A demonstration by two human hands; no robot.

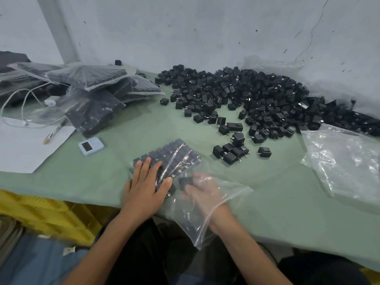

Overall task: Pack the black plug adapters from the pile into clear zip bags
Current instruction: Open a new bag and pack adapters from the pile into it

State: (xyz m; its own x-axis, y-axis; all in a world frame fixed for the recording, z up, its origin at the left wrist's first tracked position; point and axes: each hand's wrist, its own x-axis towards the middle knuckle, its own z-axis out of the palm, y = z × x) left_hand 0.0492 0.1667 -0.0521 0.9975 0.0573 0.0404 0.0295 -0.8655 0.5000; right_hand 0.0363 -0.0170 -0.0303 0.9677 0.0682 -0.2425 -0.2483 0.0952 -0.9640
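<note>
Right hand (202, 192): was inside the mouth of the clear zip bag (218, 221), veiled by plastic and smeared by blur; one black adapter (185, 182) lay against its fingertips, but whether they pinched it or merely touched it could not be told
Left hand (144, 182): fingers were straight and slightly spread, pressed flat on the bag's filled end
Packed adapters (174, 155): lay in tidy rows in the bag's far end, partly covered by the left hand; the count was unreadable
Bag mouth: hung past the table's near edge, around the right wrist
Pile of black plug adapters (257, 95): was heaped against the wall at far right and cut off by the frame edge
Loose adapters (230, 153): formed a small cluster between pile and bag, touching neither
Filled bags (98, 79): were stacked at far left, their contents only a dark mass through hazy plastic
Empty bags (345, 161): were a glossy stack at right, running out of view
Dark object (12, 60): was cut off at the left edge and could not be identified
Table (102, 173): was covered in pale green and bore a white sheet (20, 149) with a brush (54, 131) across its corner, a pale blue device with a screen (91, 146) just beside the sheet, and a white cable (26, 95)
Yellow crate (41, 212): sat below the table's near edge at left
Wall (205, 27): was pale and scuffed, with a crack at upper right
</note>
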